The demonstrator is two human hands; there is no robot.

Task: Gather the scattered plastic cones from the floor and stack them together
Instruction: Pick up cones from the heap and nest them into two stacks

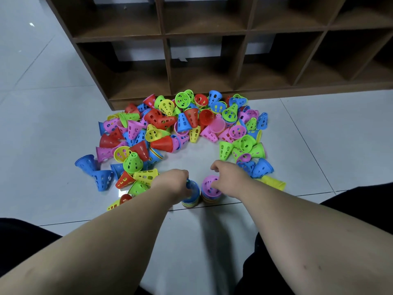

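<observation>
Lower centre, on glossy floor tiles (63, 107): two short stacks of perforated plastic cones.
Fingers of left hand (174, 184) curl round blue-topped stack (193, 195); right hand (229, 179) pinches pink-topped stack (209, 191) at its rim; loose cones (170, 124) heaped mid-frame.

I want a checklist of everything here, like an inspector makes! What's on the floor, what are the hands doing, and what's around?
Surface: pale, glossy tiled floor.
Job's things: loose pile of cones with holes, in red, blue, green, yellow and pink; blue-topped stack and pink-topped stack stand side by side nearer the person.
Clutter: nothing seen.
Hands: left hand grips the blue-topped stack; right hand seems to pinch the pink-topped stack's top rim.
Cables: nothing seen.
Surroundings: brown cubby shelf behind the pile.
</observation>
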